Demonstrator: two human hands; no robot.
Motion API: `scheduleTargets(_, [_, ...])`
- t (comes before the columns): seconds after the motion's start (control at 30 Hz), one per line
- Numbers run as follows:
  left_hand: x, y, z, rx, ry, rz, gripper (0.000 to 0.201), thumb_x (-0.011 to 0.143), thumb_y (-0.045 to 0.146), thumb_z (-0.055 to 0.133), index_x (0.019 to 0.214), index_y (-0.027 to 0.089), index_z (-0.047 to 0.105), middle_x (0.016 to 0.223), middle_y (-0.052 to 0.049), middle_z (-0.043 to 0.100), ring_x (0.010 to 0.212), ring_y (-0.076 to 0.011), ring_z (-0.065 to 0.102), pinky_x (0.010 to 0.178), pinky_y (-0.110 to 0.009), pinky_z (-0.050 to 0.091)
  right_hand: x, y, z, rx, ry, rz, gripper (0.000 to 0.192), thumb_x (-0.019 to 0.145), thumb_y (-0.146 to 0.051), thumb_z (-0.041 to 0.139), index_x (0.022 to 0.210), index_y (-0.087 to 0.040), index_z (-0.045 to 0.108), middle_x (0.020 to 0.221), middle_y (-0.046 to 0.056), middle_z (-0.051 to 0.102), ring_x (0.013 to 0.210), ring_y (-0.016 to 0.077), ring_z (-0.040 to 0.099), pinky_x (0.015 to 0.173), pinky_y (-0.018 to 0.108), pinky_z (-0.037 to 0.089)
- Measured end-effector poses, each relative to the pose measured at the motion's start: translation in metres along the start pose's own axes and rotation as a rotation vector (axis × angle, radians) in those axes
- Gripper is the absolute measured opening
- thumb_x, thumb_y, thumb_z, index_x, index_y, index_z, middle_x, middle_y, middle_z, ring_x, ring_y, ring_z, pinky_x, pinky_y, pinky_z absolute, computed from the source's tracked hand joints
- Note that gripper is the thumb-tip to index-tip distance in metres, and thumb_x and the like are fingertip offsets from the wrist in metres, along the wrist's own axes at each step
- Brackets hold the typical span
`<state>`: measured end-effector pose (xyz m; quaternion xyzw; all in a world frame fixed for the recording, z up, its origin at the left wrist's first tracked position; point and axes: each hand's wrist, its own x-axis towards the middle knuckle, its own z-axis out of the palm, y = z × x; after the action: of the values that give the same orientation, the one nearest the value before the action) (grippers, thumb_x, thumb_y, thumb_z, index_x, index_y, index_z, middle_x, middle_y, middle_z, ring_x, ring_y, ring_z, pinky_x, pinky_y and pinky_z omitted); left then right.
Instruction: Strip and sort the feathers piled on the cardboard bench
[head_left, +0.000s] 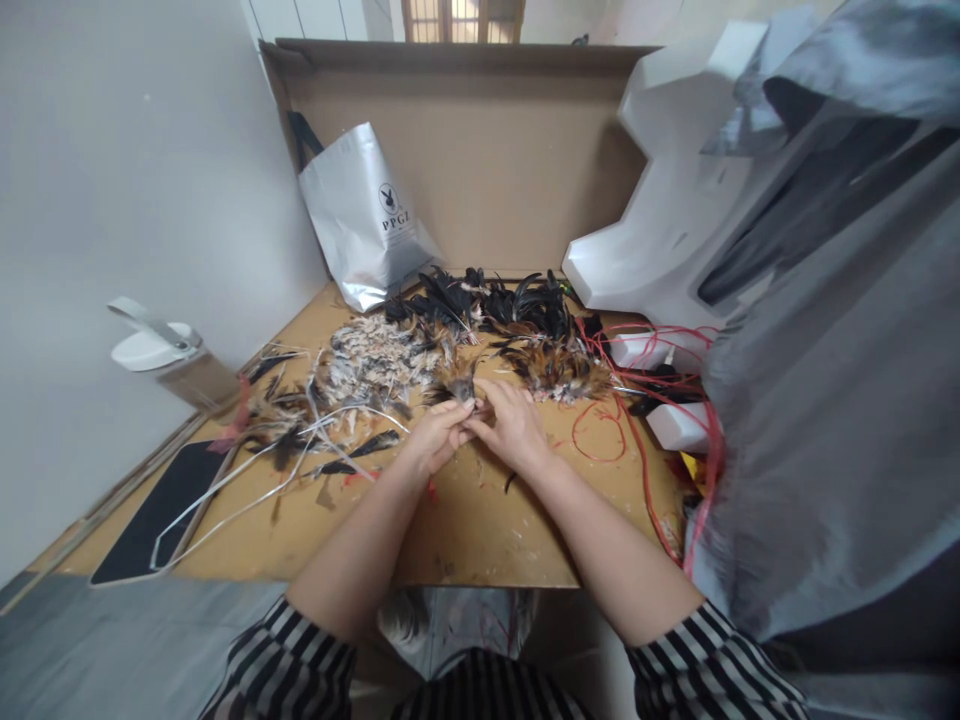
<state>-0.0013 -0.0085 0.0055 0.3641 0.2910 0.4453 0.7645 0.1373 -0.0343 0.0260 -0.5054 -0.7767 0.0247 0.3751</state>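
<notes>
Near the middle of the table, my left hand (441, 436) pinches a small brown feather bunch (459, 382) whose tips fan out away from me. Close beside it, my right hand (512, 420) has its fingers curled in at the base of the same bunch. Fingertips of both hands meet there and hide the lower end. Beyond my hands lie black feathers (525, 303) and a heap of brown feathers (566, 370). To the left is a pile of pale, fluffy feathers (375, 350).
A silver bag (364, 220) leans against the cardboard (517, 150) at the back. A lidded cup (191, 370), a phone (154, 515) and white strips (247, 515) lie left. Red cords (626, 430) and white power strips (679, 427) sit right, beside grey fabric (840, 400).
</notes>
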Motion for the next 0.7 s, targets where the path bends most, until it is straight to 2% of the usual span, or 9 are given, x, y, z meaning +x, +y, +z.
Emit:
scheduleTargets(0.2, [-0.003,-0.002,0.007,0.012,-0.018,-0.048,0.020,0.068,0.026,0.066,0.079,0.010,0.062,0.080,-0.010,0.067,0.078,-0.0164,0.063,0.079,-0.032,0.047,-0.001,0.002,0.004,-0.070,0.043,0.034,0.044,0.078,-0.029,0.052,0.120,-0.018,0.047,0.106,0.011,0.058,0.099,0.0247,0.049,0.084,0.037,0.032])
scheduleTargets(0.37, [-0.004,-0.001,0.004,0.005,-0.063,-0.062,0.019,0.070,0.026,0.065,0.080,0.010,0.063,0.085,-0.011,0.067,0.079,-0.0169,0.063,0.080,-0.033,0.047,-0.001,0.002,0.002,-0.081,0.061,0.032,0.046,0.078,-0.033,0.052,0.120,-0.016,0.047,0.109,0.012,0.057,0.101,0.0249,0.049,0.085,0.037,0.032])
scheduleTargets(0.47, [-0.003,0.000,0.001,0.014,-0.050,-0.043,0.018,0.070,0.025,0.065,0.079,0.010,0.064,0.086,-0.011,0.067,0.079,-0.0165,0.063,0.079,-0.032,0.047,0.000,0.003,0.000,-0.037,0.066,0.041,0.047,0.076,-0.037,0.055,0.117,-0.017,0.050,0.109,0.012,0.057,0.103,0.0254,0.049,0.086,0.039,0.032])
scheduleTargets(0.57, [-0.001,0.002,-0.001,0.066,0.017,0.007,0.021,0.069,0.027,0.066,0.081,0.010,0.064,0.084,-0.011,0.068,0.076,-0.0146,0.063,0.075,-0.028,0.047,0.004,0.008,0.000,0.159,0.058,0.084,0.040,0.070,-0.039,0.062,0.104,-0.019,0.059,0.102,0.010,0.060,0.097,0.0235,0.052,0.084,0.037,0.036])
scheduleTargets(0.7, [-0.002,0.002,0.000,0.216,0.016,0.040,0.025,0.066,0.032,0.068,0.076,0.009,0.065,0.074,-0.010,0.068,0.068,-0.0143,0.063,0.066,-0.024,0.046,0.007,0.014,0.004,0.618,0.044,0.278,0.024,0.067,-0.040,0.063,0.075,-0.018,0.064,0.078,0.004,0.063,0.074,0.0160,0.057,0.070,0.029,0.042])
